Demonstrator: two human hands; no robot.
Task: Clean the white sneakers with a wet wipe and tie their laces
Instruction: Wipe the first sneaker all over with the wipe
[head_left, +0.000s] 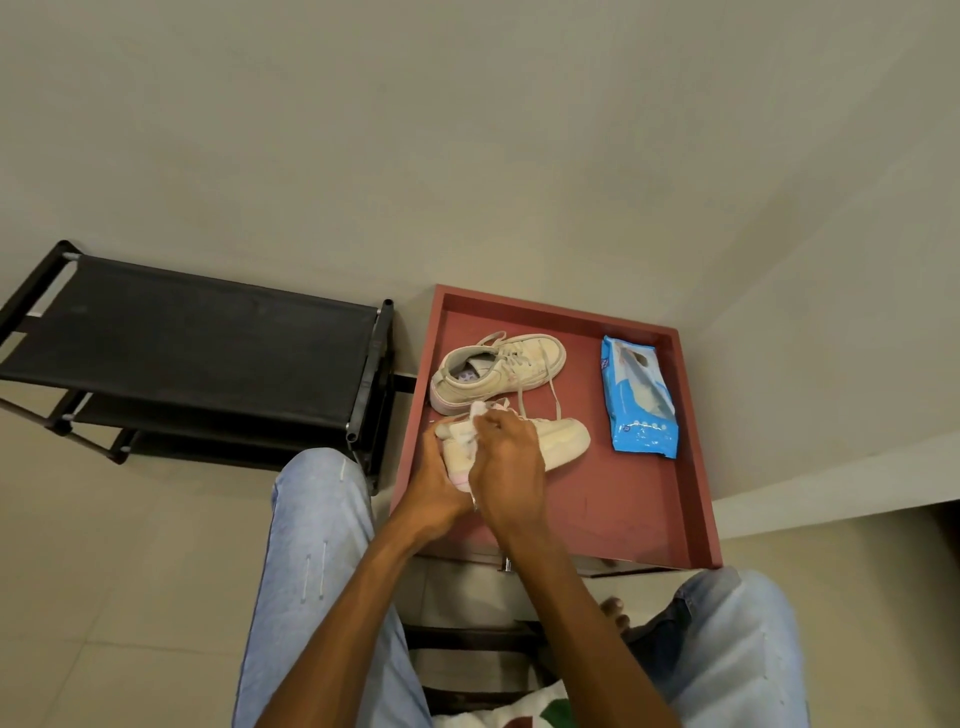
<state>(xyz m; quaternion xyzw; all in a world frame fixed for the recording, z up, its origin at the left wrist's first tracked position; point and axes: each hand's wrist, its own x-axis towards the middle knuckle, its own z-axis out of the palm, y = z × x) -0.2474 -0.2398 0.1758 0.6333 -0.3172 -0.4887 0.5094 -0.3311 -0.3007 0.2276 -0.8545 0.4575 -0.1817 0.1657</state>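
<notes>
On the red square rimmed worktop (597, 499), the nearer white canvas sneaker (563, 441) lies on its side. The left hand (434, 483) grips its heel, and the right hand (506, 457) pinches a crumpled white wet wipe (470, 431) against the upper. Short, firm strokes with the heel braced should serve best. The black fabric shoe rack (182, 332) stands left, well apart. The second white sneaker (498, 371), just behind, trails loose laces (556, 400) that may snag. The blue wipes pack (641, 400) lies at the right.

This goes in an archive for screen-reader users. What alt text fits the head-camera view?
Two hands work on the near white sneaker in a red-brown tray: the left hand holds its heel, the right hand presses a white wet wipe on it. A second white sneaker, laces loose, and a blue wipe packet lie beside it.
</notes>
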